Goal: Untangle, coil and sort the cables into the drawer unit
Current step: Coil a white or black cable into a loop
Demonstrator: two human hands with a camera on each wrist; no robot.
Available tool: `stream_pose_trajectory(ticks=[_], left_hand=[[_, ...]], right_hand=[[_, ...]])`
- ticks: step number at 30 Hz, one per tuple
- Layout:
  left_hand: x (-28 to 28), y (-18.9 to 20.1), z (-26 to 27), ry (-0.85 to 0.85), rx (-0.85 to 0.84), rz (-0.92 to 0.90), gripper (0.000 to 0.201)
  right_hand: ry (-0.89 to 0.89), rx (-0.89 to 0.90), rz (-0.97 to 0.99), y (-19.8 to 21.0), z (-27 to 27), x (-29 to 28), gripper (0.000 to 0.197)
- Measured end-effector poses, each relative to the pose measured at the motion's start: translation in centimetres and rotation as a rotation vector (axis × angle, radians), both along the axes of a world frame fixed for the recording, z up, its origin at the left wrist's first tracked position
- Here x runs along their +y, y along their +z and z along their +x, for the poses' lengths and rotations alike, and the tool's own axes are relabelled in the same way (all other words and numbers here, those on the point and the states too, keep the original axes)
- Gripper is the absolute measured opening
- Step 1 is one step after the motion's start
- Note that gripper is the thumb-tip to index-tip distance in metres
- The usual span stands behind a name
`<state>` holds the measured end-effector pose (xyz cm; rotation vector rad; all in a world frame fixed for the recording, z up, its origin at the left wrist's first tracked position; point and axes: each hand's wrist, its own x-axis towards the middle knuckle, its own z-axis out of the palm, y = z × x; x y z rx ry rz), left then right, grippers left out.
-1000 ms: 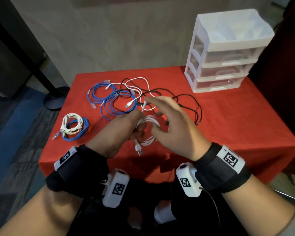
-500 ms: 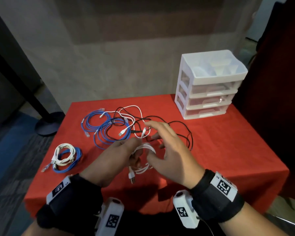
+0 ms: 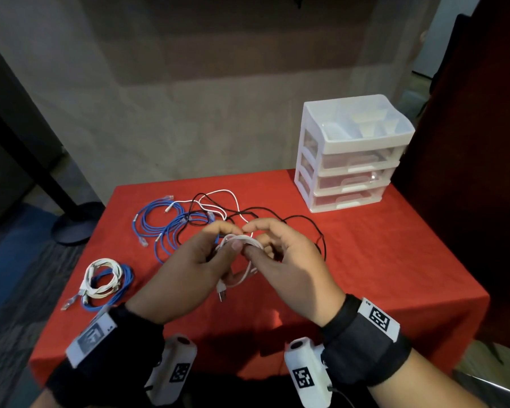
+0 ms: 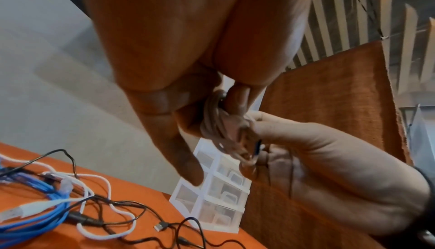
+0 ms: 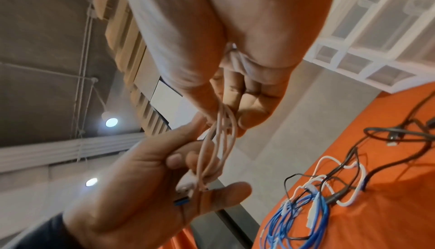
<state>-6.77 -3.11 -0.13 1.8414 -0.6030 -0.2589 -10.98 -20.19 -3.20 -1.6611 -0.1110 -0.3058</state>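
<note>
Coiling is the step in hand: above the red-clothed worktop, left hand and right hand each pinch the thin white USB cable coil. Next: secure the loose end, then carry it to the closed white plastic three-drawer unit.

Each wrist carries a black fabric band with a white coded tag and a white camera module.

Head cam looks down and fwd over the red-clothed table. Both wrist cams sit close, angled upward; all share the white plastic three-drawer unit far right.
</note>
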Motion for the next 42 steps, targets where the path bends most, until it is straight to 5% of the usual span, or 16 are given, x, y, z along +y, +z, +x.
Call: stream_pose_trajectory(ticks=[7, 10, 13, 20, 28, 33, 36, 42], left_hand=[[-0.5, -1.7, 0.5, 0.116, -0.178, 0.022, 0.017], [-1.1, -2.0, 0.0, 0.190, -0.205, -0.046, 0.019], [-1.1, -2.0, -0.3, 0.198, -0.151, -0.103, 0.023], [-0.9, -1.4, -0.7, 0.156, 0.096, -0.198, 0.025], [-0.7, -2.7, -0.9, 0.308, -0.152, -0.083, 0.015], [-0.3, -2.9, -1.0, 0.314, -0.124, -0.057, 0.015], [0.0, -2.9, -0.8, 0.301, 0.003, -0.093, 0.019], [-0.2, -1.8, -1.0, 0.164, 0.604, -0.411, 0.019]], right_hand=[[0.078, -0.005, 0.059, 0.5, 0.1, 0.3, 0.010], [-0.009, 0.055, -0.104, 0.5, 0.6, -0.1, 0.004], [-0.042, 0.124, -0.213, 0.0, 1.1, -0.6, 0.020], [0.007, 0.154, -0.004, -0.7, 0.7, -0.1, 0.018], [-0.018, 0.115, 0.022, -1.8, 0.6, 1.0, 0.015], [-0.041, 0.155, 0.103, -2.2, 0.2, 1.6, 0.007], [0.046, 0.246, 0.277, -2.0, 0.1, 1.5, 0.007], [0.200, 0.363, 0.490, -1.5, -0.2, 0.7, 0.016]])
